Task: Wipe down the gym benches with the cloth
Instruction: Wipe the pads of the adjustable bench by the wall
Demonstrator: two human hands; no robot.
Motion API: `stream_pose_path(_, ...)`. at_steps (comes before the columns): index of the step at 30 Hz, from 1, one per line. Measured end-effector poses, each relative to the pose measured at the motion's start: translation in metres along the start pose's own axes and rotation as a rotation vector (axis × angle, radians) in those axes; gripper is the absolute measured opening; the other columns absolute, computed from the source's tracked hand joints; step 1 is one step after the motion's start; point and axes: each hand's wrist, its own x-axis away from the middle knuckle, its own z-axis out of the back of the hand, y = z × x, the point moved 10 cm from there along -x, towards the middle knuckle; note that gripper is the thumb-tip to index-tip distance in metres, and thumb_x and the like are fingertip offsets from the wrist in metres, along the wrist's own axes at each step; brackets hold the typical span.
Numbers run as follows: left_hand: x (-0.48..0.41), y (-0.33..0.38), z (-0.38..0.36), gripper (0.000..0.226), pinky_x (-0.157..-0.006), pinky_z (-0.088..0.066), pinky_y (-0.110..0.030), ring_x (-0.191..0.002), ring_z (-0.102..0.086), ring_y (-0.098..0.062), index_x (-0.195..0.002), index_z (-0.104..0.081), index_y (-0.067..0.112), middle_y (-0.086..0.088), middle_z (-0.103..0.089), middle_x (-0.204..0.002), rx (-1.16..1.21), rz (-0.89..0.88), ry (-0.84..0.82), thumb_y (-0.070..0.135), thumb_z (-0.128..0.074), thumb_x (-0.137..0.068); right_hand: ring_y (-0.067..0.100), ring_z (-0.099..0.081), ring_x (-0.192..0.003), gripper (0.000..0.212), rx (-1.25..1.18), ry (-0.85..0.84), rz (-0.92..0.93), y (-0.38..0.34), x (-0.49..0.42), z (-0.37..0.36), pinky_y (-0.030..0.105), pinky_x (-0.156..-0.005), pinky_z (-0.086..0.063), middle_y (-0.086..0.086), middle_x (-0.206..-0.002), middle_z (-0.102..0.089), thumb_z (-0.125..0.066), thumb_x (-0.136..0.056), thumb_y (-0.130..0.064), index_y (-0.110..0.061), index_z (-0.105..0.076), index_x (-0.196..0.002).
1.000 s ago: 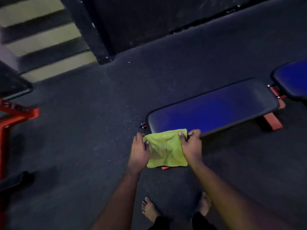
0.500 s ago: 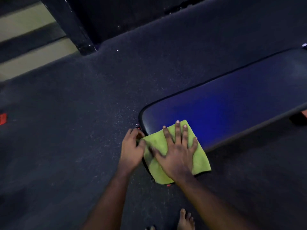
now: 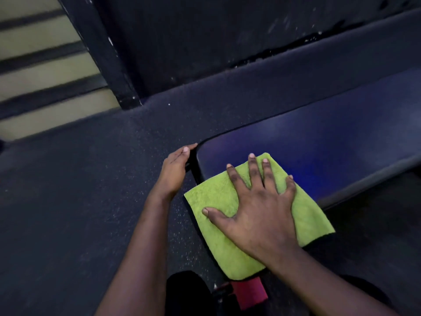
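Head view: task judged at an early stage. The green cloth (image 3: 227, 247) is laid flat on the near end of the blue bench (image 3: 330, 142), w/ one corner overhanging the front edge and the near part hanging past the end, above a red frame part (image 3: 249, 293). Most of the pad, stretching away to the right, is seen bare. No wet streaks can be made out in the dim light, so what's been wiped can't be told. The rest of this pad, and any other benches, are judged left to do.

The right hand (image 3: 262, 206) is spread wide, palm down, fingers straight and pressed on the cloth's middle, forearm reaching in from the lower right. The left hand (image 3: 175, 169) is set against the bench's end edge, fingers approx. straight along it, nothing held, prob. for bracing.
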Motion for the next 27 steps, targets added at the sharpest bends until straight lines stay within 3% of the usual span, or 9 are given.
stream_pose_path(3,-0.005,0.001,-0.001,0.035,-0.098,-0.047,-0.029,-0.117,-0.061,-0.016,-0.125,-0.064,0.015,-0.004,-0.067,-0.124,0.007,-0.026,-0.022,0.025,-0.036,-0.106,0.029,-0.002,-0.153,0.104,0.016,0.017,0.015,-0.001,-0.002,0.001,0.068,-0.112,-0.008,0.01,-0.166,-0.003,-0.01,-0.07,-0.097,-0.036,-0.012,-0.155)
stream_pose_path(6,-0.002,-0.001,0.0,0.037,-0.098,-0.045,-0.029,-0.119,-0.058,-0.017,-0.128,-0.063,0.015,-0.004,-0.064,-0.127,-0.006,-0.059,-0.018,0.027,-0.035,-0.107,0.027,-0.015,-0.151,0.091,-0.002,0.117,0.021,-0.006,0.009,0.012,0.067,-0.112,-0.008,0.008,-0.164,-0.019,-0.019,-0.075,-0.093,-0.039,-0.029,-0.147)
stream_pose_path(8,-0.002,-0.003,-0.001,0.036,-0.104,-0.043,-0.034,-0.123,-0.055,-0.02,-0.128,-0.063,0.021,-0.005,-0.062,-0.131,-0.023,-0.036,-0.03,0.03,-0.036,-0.106,0.031,-0.011,-0.152,0.09,0.021,0.105,0.007,-0.012,0.015,0.013,0.068,-0.111,-0.002,0.009,-0.165,-0.016,-0.018,-0.076,-0.093,-0.04,-0.031,-0.148)
stream_pose_path(10,0.003,0.003,-0.002,0.033,-0.108,-0.039,-0.042,-0.129,-0.052,-0.028,-0.122,-0.066,0.027,-0.014,-0.057,-0.137,-0.051,-0.019,-0.047,0.032,-0.037,-0.105,0.039,0.004,-0.151,0.104,0.047,0.05,-0.026,-0.019,0.026,0.007,0.072,-0.108,0.004,0.012,-0.166,0.001,-0.011,-0.07,-0.097,-0.037,-0.014,-0.155)
stream_pose_path(13,0.002,0.007,-0.003,0.038,-0.107,-0.036,-0.048,-0.128,-0.042,-0.04,-0.131,-0.06,0.009,-0.031,-0.037,-0.136,-0.05,-0.019,-0.053,0.021,-0.034,-0.107,0.043,0.011,-0.149,0.107,0.104,-0.035,-0.009,-0.021,0.02,-0.003,0.074,-0.108,0.003,0.012,-0.164,0.014,-0.013,-0.07,-0.098,-0.037,0.005,-0.156)
stream_pose_path(16,0.001,0.002,-0.003,0.036,-0.095,-0.046,-0.027,-0.119,-0.051,-0.023,-0.13,-0.06,0.011,-0.026,-0.052,-0.129,-0.026,-0.04,-0.079,0.019,-0.033,-0.107,0.04,0.006,-0.151,0.091,0.095,-0.116,0.033,-0.02,-0.006,-0.009,0.074,-0.108,0.0,0.006,-0.166,0.011,-0.02,-0.079,-0.09,-0.044,0.002,-0.155)
stream_pose_path(20,-0.006,-0.008,0.001,0.034,-0.115,-0.033,-0.048,-0.127,-0.053,-0.026,-0.13,-0.06,0.015,-0.015,-0.06,-0.132,-0.014,-0.037,-0.053,0.024,-0.038,-0.106,0.029,0.001,-0.153,0.073,0.102,-0.027,0.097,-0.026,0.006,-0.009,0.071,-0.112,-0.004,0.0,-0.167,0.004,-0.017,-0.089,-0.078,-0.046,-0.007,-0.153)
stream_pose_path(23,-0.006,-0.003,0.0,0.036,-0.115,-0.028,-0.05,-0.129,-0.049,-0.031,-0.133,-0.058,0.011,-0.022,-0.053,-0.137,-0.03,-0.046,-0.061,0.023,-0.036,-0.107,0.021,0.0,-0.153,0.068,0.115,-0.013,0.171,-0.024,0.02,-0.008,0.066,-0.114,-0.006,-0.008,-0.166,0.004,-0.016,-0.09,-0.077,-0.048,-0.008,-0.151)
stream_pose_path(27,-0.009,-0.007,0.001,0.038,-0.113,-0.037,-0.046,-0.125,-0.055,-0.023,-0.133,-0.058,0.01,-0.011,-0.06,-0.133,-0.02,-0.056,-0.078,0.026,-0.037,-0.106,0.018,0.0,-0.153,0.066,0.05,-0.106,0.118,-0.023,-0.016,-0.005,0.066,-0.115,-0.006,-0.012,-0.166,0.005,-0.017,-0.092,-0.074,-0.048,-0.011,-0.153)
